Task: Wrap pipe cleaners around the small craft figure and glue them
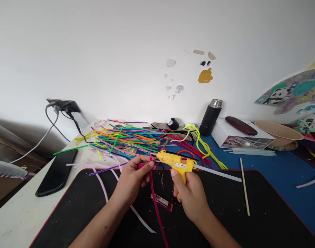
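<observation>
My right hand grips the handle of a yellow hot glue gun, a clear glue stick jutting from its back. The gun's nozzle points left and meets a dark pink pipe cleaner that my left hand pinches at its top end. The pipe cleaner's stem hangs down over the black mat toward me. Both hands hover just above the mat, close together.
A heap of colourful pipe cleaners lies behind the hands. A black phone rests at the left, a thermos and white box at the back right. A wooden stick and a small red lighter lie on the mat.
</observation>
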### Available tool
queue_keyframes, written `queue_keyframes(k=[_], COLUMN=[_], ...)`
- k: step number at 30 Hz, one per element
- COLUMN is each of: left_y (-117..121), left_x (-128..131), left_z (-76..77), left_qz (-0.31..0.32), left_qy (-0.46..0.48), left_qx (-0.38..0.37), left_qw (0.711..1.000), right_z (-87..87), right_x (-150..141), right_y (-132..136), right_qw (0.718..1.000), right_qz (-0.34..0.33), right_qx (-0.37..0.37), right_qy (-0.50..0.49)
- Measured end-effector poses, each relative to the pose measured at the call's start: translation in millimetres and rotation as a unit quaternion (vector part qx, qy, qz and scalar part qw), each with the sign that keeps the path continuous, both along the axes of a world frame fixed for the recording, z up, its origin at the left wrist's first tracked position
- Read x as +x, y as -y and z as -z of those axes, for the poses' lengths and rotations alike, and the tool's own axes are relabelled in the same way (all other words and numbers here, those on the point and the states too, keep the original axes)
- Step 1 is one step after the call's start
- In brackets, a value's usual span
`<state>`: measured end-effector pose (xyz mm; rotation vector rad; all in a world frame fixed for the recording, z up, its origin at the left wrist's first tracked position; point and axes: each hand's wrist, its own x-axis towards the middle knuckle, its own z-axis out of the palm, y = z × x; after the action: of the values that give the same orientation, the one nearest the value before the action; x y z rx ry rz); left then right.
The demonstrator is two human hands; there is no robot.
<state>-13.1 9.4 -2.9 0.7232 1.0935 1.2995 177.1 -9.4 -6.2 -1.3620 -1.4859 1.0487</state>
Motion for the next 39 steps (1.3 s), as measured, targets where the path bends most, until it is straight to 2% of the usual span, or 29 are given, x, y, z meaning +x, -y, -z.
queue_keyframes(k=[39], left_y=[-0.2], left_x=[0.7], left_z=[-7.6], left_qz=[-0.024], left_qy=[0.0], left_qx=[-0.001], left_qw=[1.0], right_z=[2.2], right_x=[-2.5], right_y=[0.4], right_qw=[1.0], right_qz=[-0.009], right_qx=[-0.003], right_qy=[0.016])
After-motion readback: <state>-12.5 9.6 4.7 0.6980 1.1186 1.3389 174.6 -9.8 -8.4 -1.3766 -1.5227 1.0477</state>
